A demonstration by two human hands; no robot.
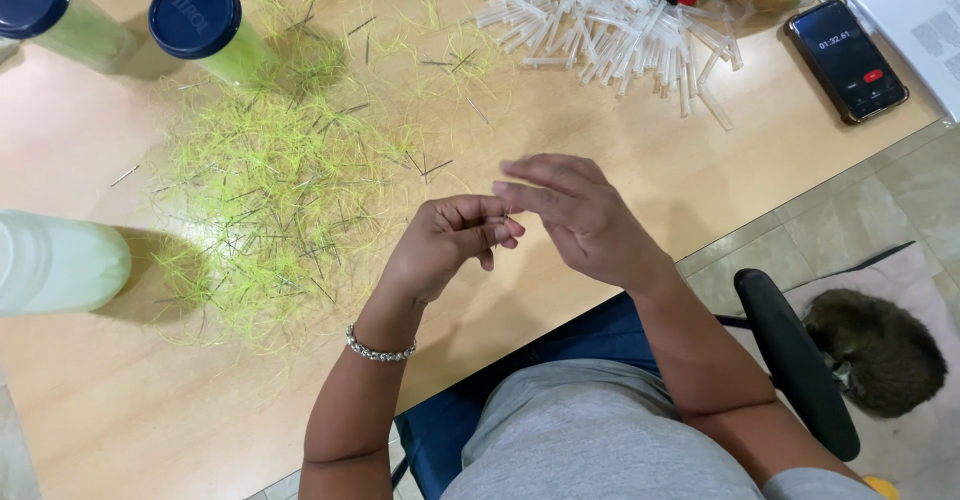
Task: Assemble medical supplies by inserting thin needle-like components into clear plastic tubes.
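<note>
My left hand (445, 245) is curled above the wooden table (620, 150), its fingertips pinched together on something too thin to make out, perhaps a fibre or a small pin. My right hand (570, 210) meets it from the right, thumb and forefinger at the same spot and the other fingers spread. Left of both hands lies a loose heap of yellow-green fibres (270, 190) mixed with several thin dark pins. A pile of clear plastic tubes (610, 15) lies at the far edge of the table.
Two blue-capped containers (195, 15) with green contents stand at the far left, and a pale green container (55, 260) lies at the left edge. A phone (847, 58) rests far right. A chair armrest (795, 360) and a furry animal (880, 350) are lower right.
</note>
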